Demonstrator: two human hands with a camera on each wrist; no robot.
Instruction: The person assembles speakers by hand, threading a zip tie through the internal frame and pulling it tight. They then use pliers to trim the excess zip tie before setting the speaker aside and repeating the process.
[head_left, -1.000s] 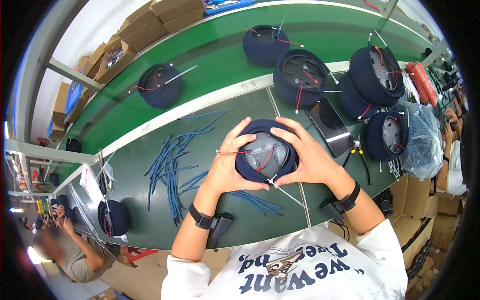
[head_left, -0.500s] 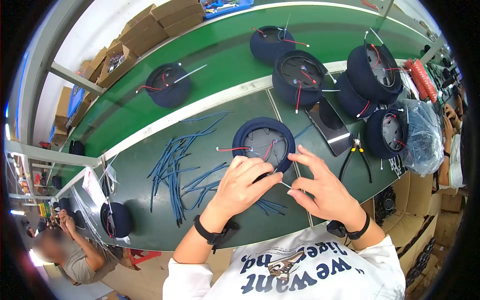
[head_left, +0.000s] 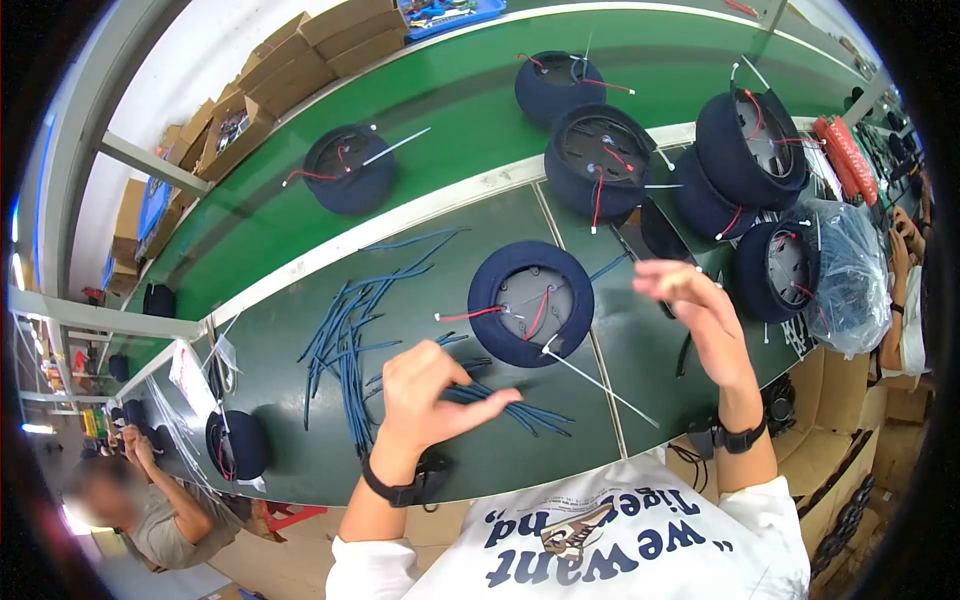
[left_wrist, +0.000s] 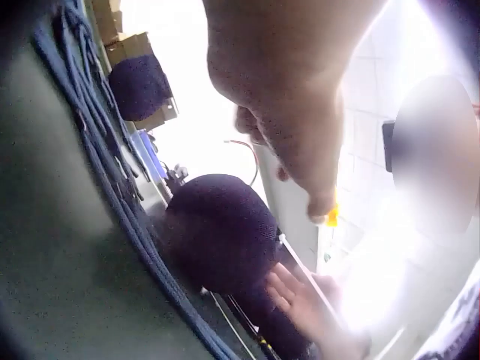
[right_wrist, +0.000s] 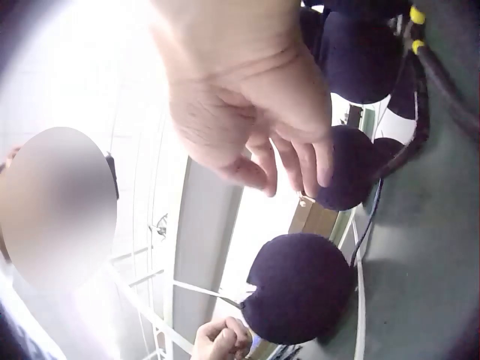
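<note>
A round shell (head_left: 580, 300) covered in navy fabric lies on the workbench, its grey hollow side up. Red wires (head_left: 470, 315) with a white plug come out of it. A white cable tie (head_left: 600, 382) sits at its near rim, the long tail pointing right and toward me. Left of that rim, my left hand (head_left: 420, 395) hangs over some blue cords, fingers loosely curled, thumb out, holding nothing. My right hand (head_left: 710, 320) is raised right of the shell with fingers extended and empty. It partly covers a black phone-like slab (head_left: 655, 232) and pliers (head_left: 684, 355).
Blue cords (head_left: 350, 340) lie spread left of the shell. More navy shells (head_left: 600, 185) stand along the back and right, some stacked. Beside them sits a clear plastic bag (head_left: 850, 290). Cardboard boxes (head_left: 290, 70) line the far shelf. Another person (head_left: 180, 520) works at the left.
Both hands have let go of the shell, which stays on the bench. The left drew back to the left, the right moved away to the right. The cable tie's tail now lies fully exposed.
</note>
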